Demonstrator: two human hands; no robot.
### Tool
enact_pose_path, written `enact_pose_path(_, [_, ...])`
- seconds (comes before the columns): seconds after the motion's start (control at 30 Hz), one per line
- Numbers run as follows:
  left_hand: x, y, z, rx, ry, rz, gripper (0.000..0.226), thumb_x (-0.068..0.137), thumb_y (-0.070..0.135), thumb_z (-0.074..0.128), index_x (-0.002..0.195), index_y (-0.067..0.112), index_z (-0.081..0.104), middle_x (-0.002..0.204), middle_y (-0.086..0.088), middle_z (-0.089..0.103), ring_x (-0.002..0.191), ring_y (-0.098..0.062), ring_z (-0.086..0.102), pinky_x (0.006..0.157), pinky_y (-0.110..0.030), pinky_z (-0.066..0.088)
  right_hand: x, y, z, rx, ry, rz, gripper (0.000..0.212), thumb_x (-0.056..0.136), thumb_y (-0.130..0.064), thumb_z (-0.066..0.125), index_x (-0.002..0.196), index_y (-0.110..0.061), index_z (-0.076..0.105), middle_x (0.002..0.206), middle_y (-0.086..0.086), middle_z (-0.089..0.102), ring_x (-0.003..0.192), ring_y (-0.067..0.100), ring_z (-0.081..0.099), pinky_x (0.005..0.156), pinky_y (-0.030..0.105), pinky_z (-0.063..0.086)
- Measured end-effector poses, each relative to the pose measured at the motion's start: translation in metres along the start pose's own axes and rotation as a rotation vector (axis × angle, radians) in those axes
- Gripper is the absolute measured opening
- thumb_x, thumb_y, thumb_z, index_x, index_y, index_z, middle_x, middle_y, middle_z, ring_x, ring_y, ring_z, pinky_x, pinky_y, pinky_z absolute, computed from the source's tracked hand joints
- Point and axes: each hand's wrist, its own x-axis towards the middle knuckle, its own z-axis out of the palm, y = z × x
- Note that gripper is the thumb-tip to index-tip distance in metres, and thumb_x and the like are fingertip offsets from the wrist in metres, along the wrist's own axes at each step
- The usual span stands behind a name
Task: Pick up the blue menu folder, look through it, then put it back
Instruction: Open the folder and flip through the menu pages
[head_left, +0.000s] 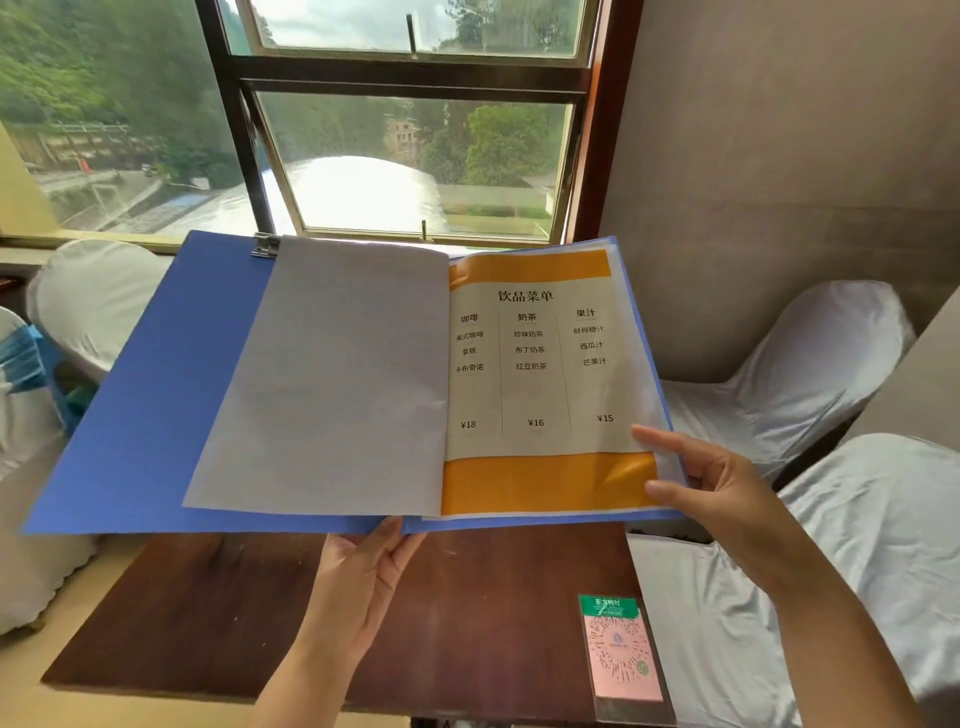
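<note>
The blue menu folder (135, 395) lies open above the table (218, 613), spread from 9 to 3 o'clock, spine toward 12. The left hand (358, 577) grips its bottom edge; the right hand (711, 488) pinches the page (540, 364) headed 饮品菜单, prices ¥18, ¥16, ¥15.

Blue menu folder (135, 395) held open above table, drinks pg showing

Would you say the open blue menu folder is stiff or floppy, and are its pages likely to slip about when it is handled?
The blue menu folder looks fairly stiff: its left cover stays flat though the left hand supports only the bottom edge near the spine. The pages seem thin; the orange menu page bends under the right hand. Its glossy sleeve may be slippery.
</note>
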Motion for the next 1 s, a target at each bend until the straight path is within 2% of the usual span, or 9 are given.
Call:
enact_pose_path(0.1, [0.000, 0.002, -0.002, -0.002, 0.003, 0.007, 0.045, 0.078, -0.008, 0.051, 0.112, 0.020, 0.056, 0.095, -0.003, 0.076, 0.092, -0.021, 0.071, 0.064, -0.030, 0.060, 0.003, 0.000, 0.007, -0.042, 0.098, -0.040, 0.022, 0.073, -0.014, 0.070, 0.089, -0.030, 0.073, 0.090, -0.003, 0.076, 0.087, 0.017, 0.070, 0.065, 0.018, 0.056])
enact_pose_path(0.2, [0.000, 0.003, -0.002, -0.011, -0.003, 0.018, 0.046, 0.074, -0.007, 0.053, 0.110, 0.021, 0.058, 0.096, -0.003, 0.076, 0.093, -0.022, 0.071, 0.066, -0.032, 0.060, 0.006, 0.000, 0.016, -0.089, 0.203, -0.073, 0.016, 0.079, -0.007, 0.067, 0.079, -0.023, 0.069, 0.087, 0.001, 0.073, 0.085, 0.020, 0.069, 0.058, 0.013, 0.054])
enact_pose_path(0.43, [-0.002, 0.003, -0.005, -0.012, 0.021, 0.023, 0.042, 0.072, -0.006, 0.055, 0.105, 0.020, 0.059, 0.094, -0.004, 0.077, 0.093, -0.024, 0.071, 0.065, -0.032, 0.061, 0.005, -0.007, 0.026, -0.280, 0.352, -0.139, 0.022, 0.076, -0.006, 0.071, 0.073, -0.027, 0.065, 0.113, 0.001, 0.048, 0.101, 0.018, 0.050, 0.068, 0.010, 0.043])
enact_pose_path(0.53, [-0.002, 0.002, -0.003, -0.012, 0.022, 0.021, 0.044, 0.072, -0.006, 0.055, 0.107, 0.020, 0.057, 0.094, -0.004, 0.077, 0.092, -0.024, 0.071, 0.065, -0.033, 0.061, 0.002, -0.011, 0.029, -0.417, 0.424, -0.202, 0.018, 0.076, -0.009, 0.071, 0.079, -0.026, 0.066, 0.108, 0.000, 0.049, 0.104, 0.019, 0.044, 0.070, 0.018, 0.043])
enact_pose_path(0.6, [-0.002, 0.002, -0.003, -0.019, 0.029, 0.022, 0.046, 0.071, -0.006, 0.055, 0.109, 0.020, 0.056, 0.095, -0.004, 0.076, 0.092, -0.024, 0.071, 0.066, -0.034, 0.061, 0.000, -0.016, 0.032, -0.399, 0.412, -0.256, 0.017, 0.079, -0.009, 0.068, 0.085, -0.024, 0.064, 0.096, -0.003, 0.057, 0.092, 0.018, 0.053, 0.066, 0.015, 0.047])
enact_pose_path(0.73, [-0.001, 0.002, -0.006, -0.038, 0.043, 0.018, 0.047, 0.072, -0.007, 0.055, 0.112, 0.018, 0.055, 0.096, -0.004, 0.076, 0.093, -0.023, 0.071, 0.065, -0.032, 0.061, -0.004, -0.023, 0.040, -0.178, 0.461, -0.232, 0.030, 0.081, -0.028, 0.060, 0.111, -0.028, 0.054, 0.096, -0.009, 0.065, 0.086, 0.008, 0.066, 0.064, 0.022, 0.058])
enact_pose_path(0.83, [-0.002, 0.002, -0.007, -0.051, 0.052, 0.018, 0.050, 0.072, -0.007, 0.055, 0.115, 0.018, 0.053, 0.094, -0.004, 0.076, 0.092, -0.023, 0.071, 0.062, -0.030, 0.060, -0.005, -0.024, 0.045, 0.363, 0.377, -0.087, 0.051, 0.083, -0.047, 0.046, 0.132, -0.034, 0.041, 0.112, -0.004, 0.068, 0.096, 0.015, 0.068, 0.070, 0.027, 0.060])
enact_pose_path(0.93, [-0.003, 0.002, -0.005, -0.041, 0.048, 0.020, 0.057, 0.071, -0.006, 0.057, 0.123, 0.017, 0.049, 0.099, -0.005, 0.075, 0.093, -0.023, 0.071, 0.062, -0.030, 0.060, -0.004, -0.023, 0.054, 0.996, 0.222, 0.054, 0.048, 0.094, -0.047, 0.030, 0.131, -0.023, 0.048, 0.116, 0.008, 0.069, 0.106, 0.026, 0.065, 0.084, 0.042, 0.053])
enact_pose_path(1.0, [-0.004, 0.001, -0.004, -0.040, 0.042, 0.018, 0.064, 0.071, -0.006, 0.057, 0.128, 0.019, 0.047, 0.105, -0.007, 0.071, 0.095, -0.024, 0.070, 0.063, -0.031, 0.060, -0.004, -0.025, 0.069, 1.041, 0.165, 0.086, 0.040, 0.097, -0.035, 0.030, 0.121, -0.017, 0.058, 0.110, 0.009, 0.071, 0.099, 0.027, 0.068, 0.080, 0.043, 0.056])
